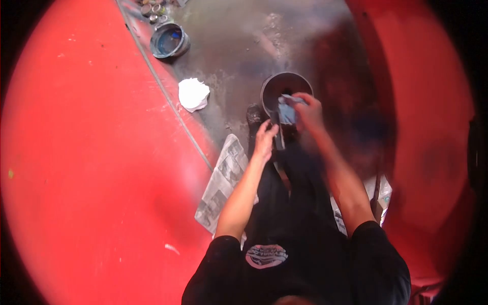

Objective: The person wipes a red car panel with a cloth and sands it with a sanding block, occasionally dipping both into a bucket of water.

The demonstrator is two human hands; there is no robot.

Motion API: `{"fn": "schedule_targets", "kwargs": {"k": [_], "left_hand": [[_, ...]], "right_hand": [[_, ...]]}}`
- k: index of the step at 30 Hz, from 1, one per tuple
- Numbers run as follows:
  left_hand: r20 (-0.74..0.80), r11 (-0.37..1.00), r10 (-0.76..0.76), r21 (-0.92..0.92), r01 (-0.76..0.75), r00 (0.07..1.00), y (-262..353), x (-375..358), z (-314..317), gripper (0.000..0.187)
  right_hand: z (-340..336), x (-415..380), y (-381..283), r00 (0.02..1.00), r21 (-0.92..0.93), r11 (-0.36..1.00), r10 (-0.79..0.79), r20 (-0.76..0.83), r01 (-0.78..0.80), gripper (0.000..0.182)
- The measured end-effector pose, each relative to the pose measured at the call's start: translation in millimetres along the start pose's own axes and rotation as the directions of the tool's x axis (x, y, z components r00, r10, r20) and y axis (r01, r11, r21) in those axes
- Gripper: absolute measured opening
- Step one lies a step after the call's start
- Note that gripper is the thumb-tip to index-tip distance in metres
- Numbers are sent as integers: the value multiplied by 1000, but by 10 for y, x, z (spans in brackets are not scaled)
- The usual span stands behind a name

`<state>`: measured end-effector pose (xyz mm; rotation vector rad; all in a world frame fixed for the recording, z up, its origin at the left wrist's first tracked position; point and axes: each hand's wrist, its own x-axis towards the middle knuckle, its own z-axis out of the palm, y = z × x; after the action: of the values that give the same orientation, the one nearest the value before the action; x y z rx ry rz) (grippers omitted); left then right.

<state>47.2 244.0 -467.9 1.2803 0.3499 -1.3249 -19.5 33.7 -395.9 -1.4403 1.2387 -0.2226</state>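
Note:
My right hand (309,113) is closed on a light blue cloth (287,112), which hangs over the near part of a dark round bucket (263,96). Left of the cloth, my left hand (266,138) is bent round a dark, narrow object (279,136) with a pale edge, just below the bucket's rim. What this object is, I cannot make out. The bucket's inside looks dark, and its bottom is too dim to read.
Large red panels (91,152) flank me on both sides. A white crumpled cloth (193,94) and a grey bucket (169,40) with bluish contents are at the upper left, near several small cans (153,10). Newspaper (223,183) lies beside my left forearm.

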Motion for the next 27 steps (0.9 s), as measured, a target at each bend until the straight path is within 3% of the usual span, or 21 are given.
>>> {"fn": "schedule_targets", "kwargs": {"k": [1,2,4,6,8,10,11,12,14,15,16,17,18,20,21,23,24,25,27], "left_hand": [[25,1000,-10,0,10,1000,-203,222,-83,64],[52,1000,-18,0,18,998,-389,489,-158,61],[29,998,-56,11,56,998,-629,929,-238,58],[32,935,59,348,-67,998,-719,1488,-184,62],[11,833,75,549,-68,997,-810,2083,-187,66],[-14,755,145,648,-101,989,-910,2664,-176,66],[-32,709,174,697,-103,984,-1002,2945,-184,65],[-79,691,91,723,-6,993,-936,3138,-140,68],[-235,566,11,803,188,972,-1139,3603,-83,56],[-241,569,-6,797,201,971,-1310,3835,-123,56],[-195,426,-98,878,218,976,-1468,4060,-164,46],[-161,273,-195,939,211,968,-1635,4197,-210,38],[-163,275,-202,937,216,966,-1757,4248,-250,38],[-183,143,-286,962,231,941,-1865,4301,-292,29],[-184,148,-283,961,232,941,-1898,4262,-280,29],[-303,522,-202,771,365,931,-1953,4058,-269,42],[-364,685,-170,625,376,916,-1924,3966,-258,51],[-327,817,-180,476,326,928,-1973,3884,-298,60],[-267,895,-118,390,219,957,-1950,3601,-347,60]], "right_hand": [[1,115,316,988,111,984,129,82,-138,35],[48,258,707,986,106,983,142,91,-152,35],[208,424,1560,911,378,833,402,87,-404,45],[409,767,2340,892,409,803,448,67,-434,49],[485,1016,2865,865,432,771,500,45,-468,54],[562,1411,3082,922,24,925,376,89,-379,58],[628,1585,3289,937,4,944,326,124,-329,57],[673,1769,3491,951,-28,966,258,168,-257,57],[770,2189,4142,987,-263,965,49,153,-7,46],[790,2349,4491,985,-273,962,65,157,-20,46],[778,2504,4853,957,-688,705,52,287,168,41],[755,2571,5101,908,-891,268,105,406,368,38],[768,2562,5194,906,-890,267,113,409,369,38],[909,2508,5111,963,-775,620,118,242,119,35],[972,2417,4990,977,-651,759,146,157,-9,34],[1075,2127,4648,968,-288,927,252,2,-241,33],[1077,2027,4436,948,-67,946,314,-56,-317,32],[1032,1920,4272,933,61,937,348,-90,-343,35],[888,1676,3733,922,79,932,362,-139,-354,34]]}}
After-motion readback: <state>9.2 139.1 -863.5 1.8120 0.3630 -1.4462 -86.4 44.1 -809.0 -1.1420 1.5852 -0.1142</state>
